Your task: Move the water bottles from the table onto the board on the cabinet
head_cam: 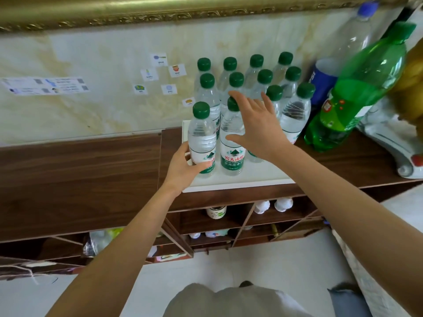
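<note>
Bottles (232, 143) (clear ribbed plastic, green caps) upright on board (240, 179).

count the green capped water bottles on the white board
12 on the white board: four in the back row, four in the second, two at right in the third, two in front, the leftmost held by the left hand. More could be hidden behind the right hand.

Twelve small bottles (232, 143) with green caps are counted on one white board (240, 179). Two large bottles, one green (357, 92) and one clear (343, 53), are seen beside it. Six small stickers (160, 59) are counted on the wall.
</note>
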`<state>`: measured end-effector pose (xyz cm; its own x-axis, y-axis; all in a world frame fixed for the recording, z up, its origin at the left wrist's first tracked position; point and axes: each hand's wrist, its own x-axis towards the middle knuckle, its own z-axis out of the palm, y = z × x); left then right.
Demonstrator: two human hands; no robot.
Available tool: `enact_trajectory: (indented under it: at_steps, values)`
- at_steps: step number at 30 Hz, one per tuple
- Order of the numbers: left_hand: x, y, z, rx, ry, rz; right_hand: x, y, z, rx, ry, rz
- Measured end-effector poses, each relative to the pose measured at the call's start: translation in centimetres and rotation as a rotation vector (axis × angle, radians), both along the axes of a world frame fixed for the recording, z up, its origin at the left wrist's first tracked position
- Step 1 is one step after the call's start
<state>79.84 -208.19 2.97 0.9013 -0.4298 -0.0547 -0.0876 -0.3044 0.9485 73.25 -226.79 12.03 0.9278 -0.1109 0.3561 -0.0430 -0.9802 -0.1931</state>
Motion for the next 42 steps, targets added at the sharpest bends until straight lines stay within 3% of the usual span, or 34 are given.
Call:
enact_trajectory:
  at_steps: [11,27,42]
  values:
    - [1.4,-1.3,-0.1,0.021,-0.049,-0.018,1.7,-1.7,-0.4,-0.271,-0.228,-0.060]
    - [1.4,-3.4,-1.4,-0.075,-0.026,0.081,1.5,-2.5,-1.5,-0.254,-0.236,-0.090]
    - [0.9,-3.4,-0.4,0.032,-0.059,0.046,1.0,-1.8,-1.4,-0.273,-0.210,-0.117]
